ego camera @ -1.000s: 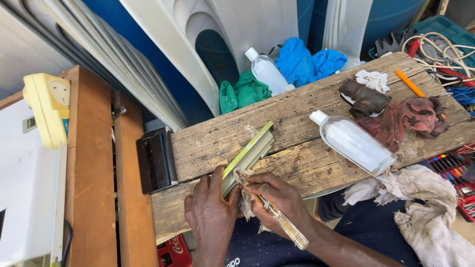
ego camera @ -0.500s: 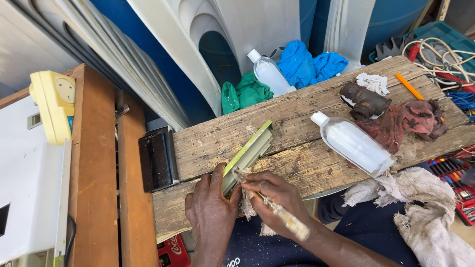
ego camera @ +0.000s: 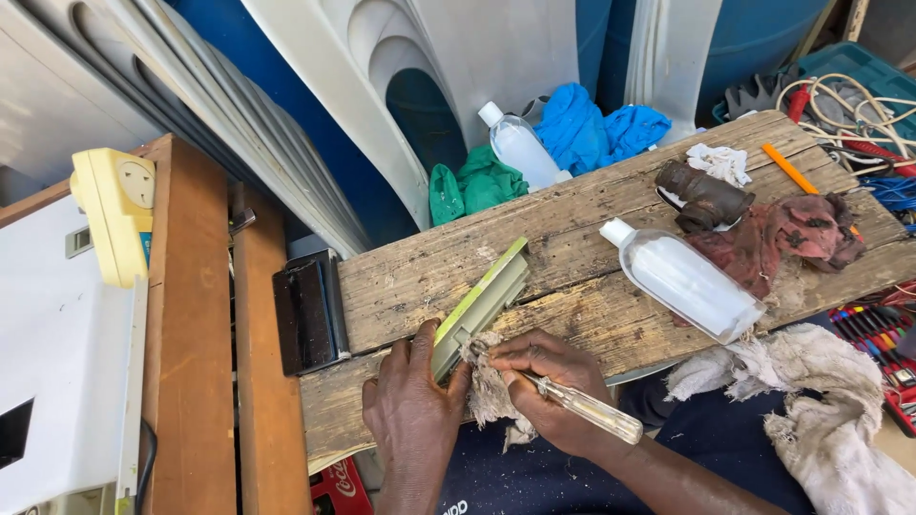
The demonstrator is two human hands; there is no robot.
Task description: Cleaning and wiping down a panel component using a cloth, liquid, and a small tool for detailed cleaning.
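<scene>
Pale green panel (ego camera: pixel 480 305), grey rag (ego camera: pixel 491 391)

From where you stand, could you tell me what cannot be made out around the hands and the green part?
- Head view: the screwdriver tip is hidden by the frayed rag and the right hand.
- The green part has its near end covered by the left hand.
- The black device is partly hidden behind the plank.
- The person's forearms are cut off by the bottom edge.

Right hand (ego camera: pixel 549 381) drew the clear-handled screwdriver (ego camera: pixel 582 408) slightly nearer the flat green plastic piece (ego camera: pixel 480 305); frayed grey rag (ego camera: pixel 491 396) bunched beneath it.
</scene>
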